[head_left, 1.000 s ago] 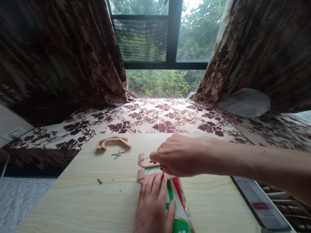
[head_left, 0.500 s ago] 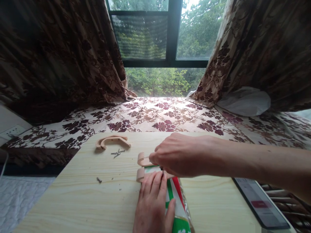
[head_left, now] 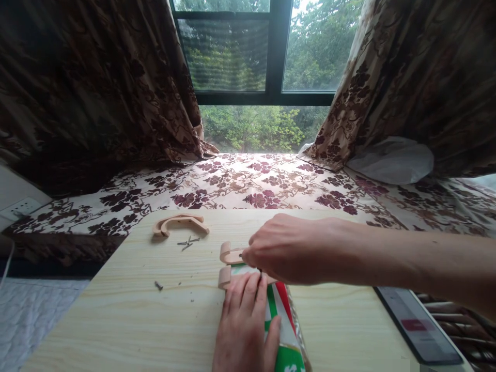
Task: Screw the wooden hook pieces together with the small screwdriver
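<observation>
My left hand (head_left: 244, 323) lies over the nearer wooden hook (head_left: 225, 277), its fingers pressing the hook down on a green, white and red packet (head_left: 273, 305). Another curved wooden hook (head_left: 229, 253) rests just behind, with a dark screw or hole in it, partly under my right hand (head_left: 284, 250). That hand is a closed fist, held low over both hooks. A thin dark metal tip (head_left: 260, 272) shows below it, by the left fingertips. The fist hides whatever it grips.
Two more wooden hooks (head_left: 182, 225) lie at the back left of the pale table (head_left: 116, 315), with several screws (head_left: 187, 243) beside them. A single screw (head_left: 158, 285) lies nearer. A phone (head_left: 418, 325) is at the right edge. Beyond is a floral-covered ledge (head_left: 232, 181).
My right fist has shifted slightly right and turned a little, showing more of the farther hook and its dark spot. My left hand stays in place.
</observation>
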{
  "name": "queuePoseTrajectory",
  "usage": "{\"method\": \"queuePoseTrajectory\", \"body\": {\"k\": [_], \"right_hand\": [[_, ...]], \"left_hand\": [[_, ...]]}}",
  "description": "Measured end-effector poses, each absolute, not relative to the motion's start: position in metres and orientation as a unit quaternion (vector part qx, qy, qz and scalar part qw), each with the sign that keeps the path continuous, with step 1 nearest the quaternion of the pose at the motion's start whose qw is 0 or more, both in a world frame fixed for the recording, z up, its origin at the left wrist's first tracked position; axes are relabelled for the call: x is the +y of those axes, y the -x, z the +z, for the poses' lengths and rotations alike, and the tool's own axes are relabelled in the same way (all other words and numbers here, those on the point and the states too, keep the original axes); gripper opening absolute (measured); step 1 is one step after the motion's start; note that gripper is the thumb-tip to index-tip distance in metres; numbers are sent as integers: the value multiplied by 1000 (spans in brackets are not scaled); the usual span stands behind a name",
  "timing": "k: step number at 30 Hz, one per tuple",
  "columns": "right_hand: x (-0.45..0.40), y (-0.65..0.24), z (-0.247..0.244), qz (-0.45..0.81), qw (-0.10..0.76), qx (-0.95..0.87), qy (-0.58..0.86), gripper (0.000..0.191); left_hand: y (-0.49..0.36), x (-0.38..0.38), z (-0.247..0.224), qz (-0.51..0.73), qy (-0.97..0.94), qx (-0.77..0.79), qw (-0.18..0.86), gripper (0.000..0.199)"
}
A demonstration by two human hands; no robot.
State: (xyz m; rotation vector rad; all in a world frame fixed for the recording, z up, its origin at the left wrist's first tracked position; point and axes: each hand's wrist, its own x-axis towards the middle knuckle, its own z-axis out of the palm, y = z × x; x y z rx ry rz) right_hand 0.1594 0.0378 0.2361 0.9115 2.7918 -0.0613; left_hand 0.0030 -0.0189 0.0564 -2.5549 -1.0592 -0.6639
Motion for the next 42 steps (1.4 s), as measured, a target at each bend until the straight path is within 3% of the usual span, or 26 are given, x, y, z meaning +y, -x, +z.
{"method": "queuePoseTrajectory", "body": {"k": [19, 26, 34, 42], "right_hand": [[41, -163, 230, 5, 108, 938, -330, 15], [38, -166, 231, 10, 65, 950, -304, 15], [37, -163, 228, 39, 107, 936, -333, 17], [36, -163, 229, 21, 53, 952, -299, 15]], "left_hand": [[-5, -19, 58, -257, 886, -359, 139, 48], [-4, -19, 58, -261, 881, -369, 139, 47], [-4, -19, 57, -258, 887, -362, 127, 49], [-4, -20, 56, -248, 887, -369, 126, 49]]}}
